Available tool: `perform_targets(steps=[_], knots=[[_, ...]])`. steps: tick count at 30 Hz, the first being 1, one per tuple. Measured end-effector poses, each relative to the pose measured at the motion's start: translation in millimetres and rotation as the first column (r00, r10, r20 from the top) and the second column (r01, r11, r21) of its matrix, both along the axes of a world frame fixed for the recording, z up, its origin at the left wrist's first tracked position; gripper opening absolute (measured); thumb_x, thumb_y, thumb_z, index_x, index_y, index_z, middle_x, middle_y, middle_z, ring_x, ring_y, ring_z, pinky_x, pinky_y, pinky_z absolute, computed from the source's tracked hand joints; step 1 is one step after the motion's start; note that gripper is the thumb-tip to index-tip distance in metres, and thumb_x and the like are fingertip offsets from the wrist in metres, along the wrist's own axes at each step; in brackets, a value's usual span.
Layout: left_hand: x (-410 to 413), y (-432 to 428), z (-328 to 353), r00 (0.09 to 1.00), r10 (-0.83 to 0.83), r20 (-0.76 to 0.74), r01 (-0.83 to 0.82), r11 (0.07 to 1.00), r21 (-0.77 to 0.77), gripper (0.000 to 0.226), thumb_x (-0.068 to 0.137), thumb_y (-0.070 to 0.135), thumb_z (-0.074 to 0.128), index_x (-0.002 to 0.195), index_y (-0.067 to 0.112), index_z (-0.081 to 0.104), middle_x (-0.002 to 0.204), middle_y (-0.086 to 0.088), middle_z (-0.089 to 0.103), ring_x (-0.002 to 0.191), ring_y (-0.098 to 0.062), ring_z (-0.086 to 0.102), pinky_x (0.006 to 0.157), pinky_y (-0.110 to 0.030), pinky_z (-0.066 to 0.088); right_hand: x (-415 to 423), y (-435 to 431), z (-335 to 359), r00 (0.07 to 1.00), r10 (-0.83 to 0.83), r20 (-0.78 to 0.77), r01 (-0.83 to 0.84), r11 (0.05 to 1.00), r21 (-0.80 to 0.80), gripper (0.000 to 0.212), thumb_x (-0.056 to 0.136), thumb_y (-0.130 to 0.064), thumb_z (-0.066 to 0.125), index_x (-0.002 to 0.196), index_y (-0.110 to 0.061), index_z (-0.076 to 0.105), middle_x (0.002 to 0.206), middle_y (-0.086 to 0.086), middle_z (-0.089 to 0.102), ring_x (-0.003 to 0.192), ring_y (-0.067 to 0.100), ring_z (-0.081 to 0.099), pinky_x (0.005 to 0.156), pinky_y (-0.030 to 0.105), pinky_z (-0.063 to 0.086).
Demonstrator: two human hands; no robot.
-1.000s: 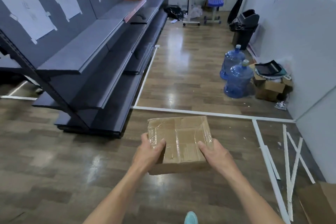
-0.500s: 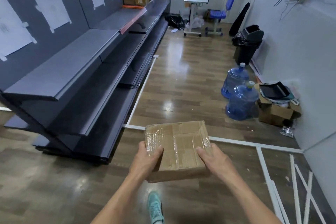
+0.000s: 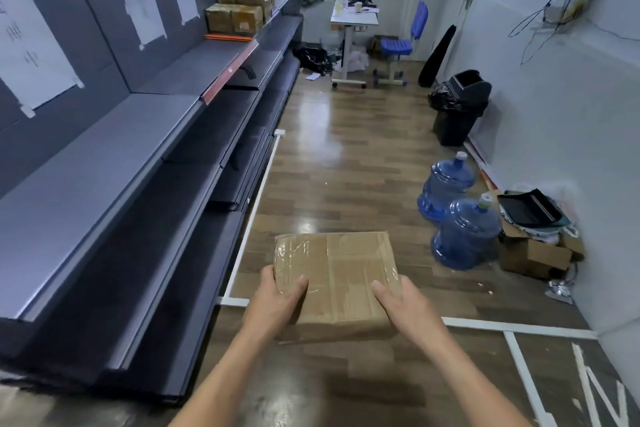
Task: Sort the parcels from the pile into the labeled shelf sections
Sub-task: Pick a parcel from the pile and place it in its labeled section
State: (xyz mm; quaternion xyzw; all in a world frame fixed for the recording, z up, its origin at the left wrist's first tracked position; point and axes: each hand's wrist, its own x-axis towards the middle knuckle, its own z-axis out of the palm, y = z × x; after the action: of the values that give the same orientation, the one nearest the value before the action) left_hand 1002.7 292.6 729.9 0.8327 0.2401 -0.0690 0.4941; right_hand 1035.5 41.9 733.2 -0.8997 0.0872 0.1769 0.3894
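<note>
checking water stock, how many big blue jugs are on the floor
2. The far jug stands nearer the camera than the black bin. The near jug stands just in front of it, beside the open cardboard box. Clutter there could hide more.

The parcel (image 3: pixel 334 281) at lower centre is plain brown cardboard, banded with glossy clear tape. The shelves (image 3: pixel 104 166) on the left are dark grey, with one red-orange strip (image 3: pixel 230 71) on an edge; white paper sheets (image 3: pixel 33 45) at upper left carry faint dark marks, perhaps writing. The floor (image 3: pixel 346 166) is brown wood-grain planking crossed by white lines (image 3: pixel 519 328). At right, two water bottles (image 3: pixel 464 236) are translucent blue; the bin (image 3: pixel 460 107) is black, the chair (image 3: pixel 396 45) blue.
</note>
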Motion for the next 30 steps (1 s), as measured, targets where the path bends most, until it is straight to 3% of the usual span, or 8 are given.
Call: perform_targets(steps=[4,6,10,16,20,22,27,30], knots=[[58,25,-5,0.999,0.037,0.005,-0.037,0.999,0.009,0.054,0.091,0.058,0.065,0.131,0.027,0.046,0.113,0.017,0.065,0.093,0.001,0.060,0.073,-0.025,0.047,67,25,-4,0.999,0.038,-0.001,-0.038,0.999,0.020,0.047,0.092,-0.066,0.050,0.114,-0.025,0.058,0.116,-0.001,0.069,0.114,0.025,0.061,0.089,0.037,0.044],[91,33,-8,0.998,0.055,0.019,-0.055,0.998,-0.002,0.052,0.092,0.055,0.067,0.130,0.026,0.047,0.108,0.020,0.063,0.090,0.009,0.056,0.067,-0.018,0.042,104,34,-7,0.998,0.067,0.005,-0.067,0.997,0.027,0.047,0.091,-0.068,0.049,0.115,-0.028,0.058,0.116,-0.003,0.069,0.113,0.024,0.061,0.088,0.037,0.045],[170,46,-8,0.994,0.107,0.034,-0.107,0.994,-0.007,0.055,0.093,0.052,0.068,0.135,0.023,0.047,0.116,0.012,0.065,0.099,-0.004,0.061,0.078,-0.026,0.048,193,49,-15,0.993,0.120,0.016,-0.121,0.991,0.055,0.050,0.088,-0.074,0.046,0.114,-0.033,0.058,0.115,-0.008,0.069,0.110,0.020,0.063,0.092,0.040,0.049],[281,49,4,0.987,0.160,0.032,-0.161,0.987,0.020,0.061,0.092,0.057,0.066,0.139,0.026,0.043,0.114,0.016,0.063,0.097,-0.002,0.061,0.069,-0.022,0.046,322,56,-10,0.985,0.168,0.028,-0.169,0.983,0.069,0.040,0.090,-0.071,0.047,0.110,-0.037,0.055,0.119,-0.006,0.069,0.106,0.020,0.061,0.086,0.035,0.044],[345,50,8,0.985,0.171,0.015,-0.171,0.985,0.022,0.062,0.093,0.057,0.065,0.141,0.025,0.042,0.121,0.010,0.064,0.108,-0.013,0.063,0.088,-0.036,0.054,390,56,-4,0.983,0.176,0.045,-0.179,0.982,0.053,0.046,0.093,-0.067,0.048,0.120,-0.032,0.058,0.124,-0.002,0.069,0.119,0.025,0.061,0.093,0.037,0.046],[379,49,8,0.986,0.163,0.026,-0.163,0.987,-0.005,0.061,0.093,0.055,0.066,0.140,0.023,0.044,0.122,0.009,0.065,0.110,-0.013,0.064,0.092,-0.037,0.053,421,56,-2,0.985,0.165,0.049,-0.167,0.985,0.043,0.048,0.094,-0.066,0.048,0.124,-0.030,0.058,0.126,0.001,0.069,0.121,0.027,0.061,0.096,0.037,0.046],[464,54,3,0.990,0.127,0.053,-0.125,0.991,-0.048,0.042,0.093,0.050,0.069,0.125,0.028,0.051,0.114,0.013,0.067,0.101,-0.002,0.064,0.073,-0.020,0.048,494,59,-1,0.991,0.129,0.036,-0.130,0.991,0.024,0.045,0.094,-0.065,0.048,0.124,-0.033,0.058,0.128,-0.001,0.068,0.121,0.025,0.061,0.087,0.032,0.042],[523,68,-2,0.992,0.107,0.067,-0.102,0.992,-0.075,0.030,0.094,0.048,0.069,0.114,0.036,0.051,0.110,0.017,0.066,0.097,0.003,0.062,0.068,-0.016,0.045,547,71,-1,0.992,0.122,0.027,-0.123,0.992,0.019,0.050,0.095,-0.065,0.047,0.127,-0.029,0.057,0.128,-0.001,0.068,0.120,0.024,0.061,0.094,0.036,0.046]])
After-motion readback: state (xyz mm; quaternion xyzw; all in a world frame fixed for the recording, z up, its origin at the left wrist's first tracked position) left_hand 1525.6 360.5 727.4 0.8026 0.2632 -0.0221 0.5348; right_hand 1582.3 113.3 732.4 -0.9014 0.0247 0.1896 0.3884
